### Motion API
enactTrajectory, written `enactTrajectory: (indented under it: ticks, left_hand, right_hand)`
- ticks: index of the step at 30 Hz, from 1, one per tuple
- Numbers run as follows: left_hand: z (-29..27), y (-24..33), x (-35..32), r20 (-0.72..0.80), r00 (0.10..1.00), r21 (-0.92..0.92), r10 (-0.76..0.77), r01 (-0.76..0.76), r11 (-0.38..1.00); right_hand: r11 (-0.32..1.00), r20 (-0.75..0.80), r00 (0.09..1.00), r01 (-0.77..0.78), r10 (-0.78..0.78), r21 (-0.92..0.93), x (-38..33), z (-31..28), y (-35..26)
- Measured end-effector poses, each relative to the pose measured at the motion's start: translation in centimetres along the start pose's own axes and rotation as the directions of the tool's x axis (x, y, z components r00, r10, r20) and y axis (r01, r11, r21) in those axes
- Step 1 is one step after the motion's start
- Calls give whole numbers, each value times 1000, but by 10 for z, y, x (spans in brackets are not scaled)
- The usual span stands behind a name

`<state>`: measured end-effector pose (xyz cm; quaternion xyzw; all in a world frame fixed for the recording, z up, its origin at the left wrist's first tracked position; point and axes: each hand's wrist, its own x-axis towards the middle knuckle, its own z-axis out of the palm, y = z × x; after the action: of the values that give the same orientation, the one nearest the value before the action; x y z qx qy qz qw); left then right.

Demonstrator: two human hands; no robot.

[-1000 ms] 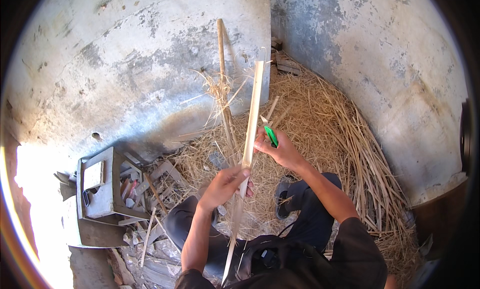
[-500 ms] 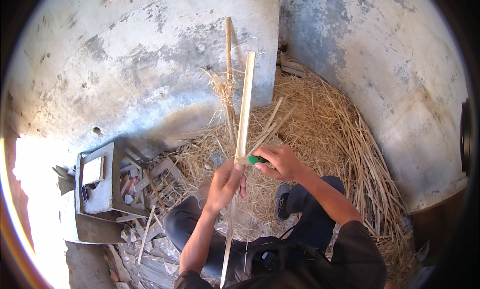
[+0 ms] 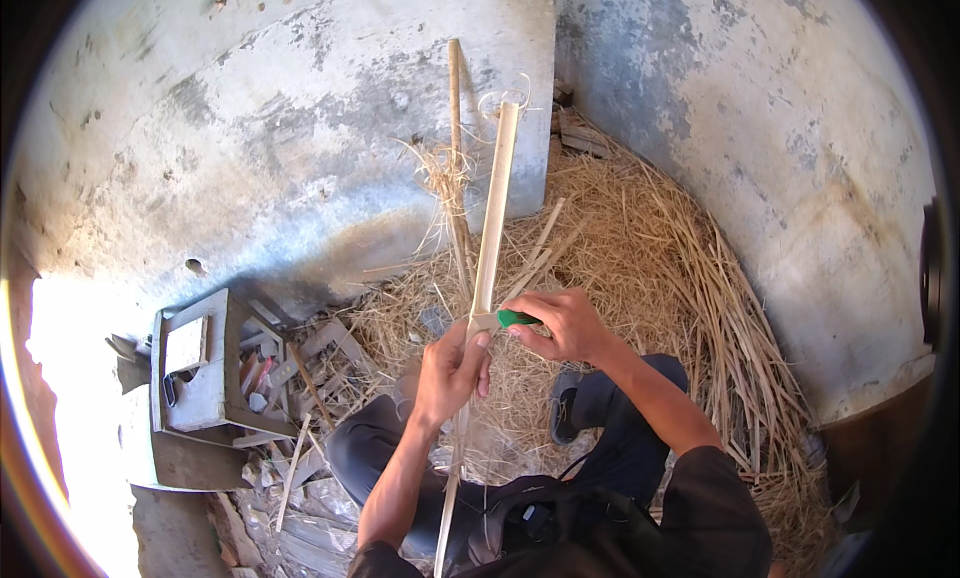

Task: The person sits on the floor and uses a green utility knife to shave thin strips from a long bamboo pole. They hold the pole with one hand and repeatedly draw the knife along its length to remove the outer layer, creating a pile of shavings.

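My left hand [image 3: 450,368] grips a long pale bamboo strip [image 3: 492,218] that runs from my lap up toward the wall. My right hand [image 3: 565,323] holds a green-handled knife [image 3: 517,318] against the strip, right beside my left hand. Curled shavings hang from the strip's far tip. A second thin bamboo stick [image 3: 455,148] leans against the wall just left of the strip. My legs, in dark trousers, are folded under the strip.
A heap of straw-like shavings [image 3: 660,248] covers the floor ahead and to the right. A grey wooden stool or box [image 3: 200,368] with scraps stands at the left. Rough concrete walls [image 3: 260,138] close the corner behind.
My right hand with the knife has slid down the strip toward my left hand. The strip's far end has stayed near the wall.
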<state>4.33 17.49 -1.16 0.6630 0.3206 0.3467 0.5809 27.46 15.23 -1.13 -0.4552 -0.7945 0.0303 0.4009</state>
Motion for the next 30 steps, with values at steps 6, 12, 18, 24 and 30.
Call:
enactTrajectory:
  ticks: [6, 12, 18, 24, 30]
  left_hand:
    - [0, 1, 0, 24, 1000, -29, -8, 9, 1000]
    - [-1, 2, 0, 48, 999, -42, 5, -3, 999]
    - [0, 5, -1, 57, 998, 7, 30, -30, 1000]
    - [-1, 1, -1, 63, 998, 62, -6, 2, 998]
    - [-5, -3, -12, 254, 966, 63, 50, -68, 996]
  right_hand:
    - [999, -15, 1000, 8, -8, -34, -1, -5, -1]
    - [997, -64, 997, 43, -47, -61, 2, -7, -1]
    - [997, -108, 993, 31, -38, -67, 0, -7, 6]
    - [988, -97, 995, -21, 7, -151, 7, -19, 12]
    - [910, -326, 879, -400, 348, -106, 3, -50, 84]
